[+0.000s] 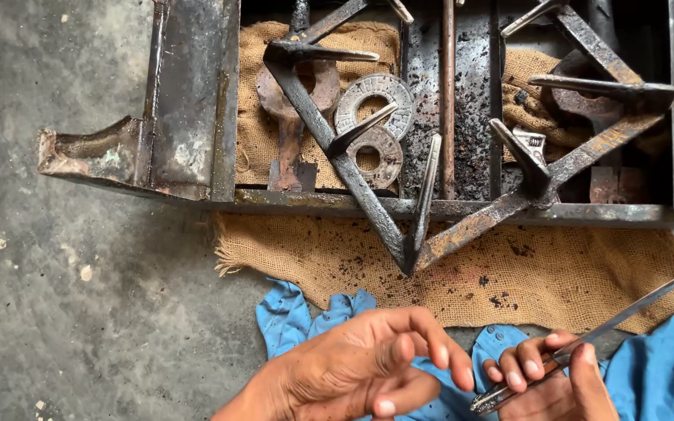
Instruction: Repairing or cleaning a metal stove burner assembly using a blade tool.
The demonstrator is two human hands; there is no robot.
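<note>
Gripping a slim metal blade (587,339) in the right hand (551,382), the person keeps the left hand (368,370) loosely curled and empty (above blue cloth (290,316)), near the sooty stove frame (196,117)

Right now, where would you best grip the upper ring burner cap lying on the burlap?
Grip the upper ring cap at its top-left outer rim, coming from above. A pan-support prong crosses its lower right, where it overlaps the lower ring. The upper-left arc looks clear.
</note>
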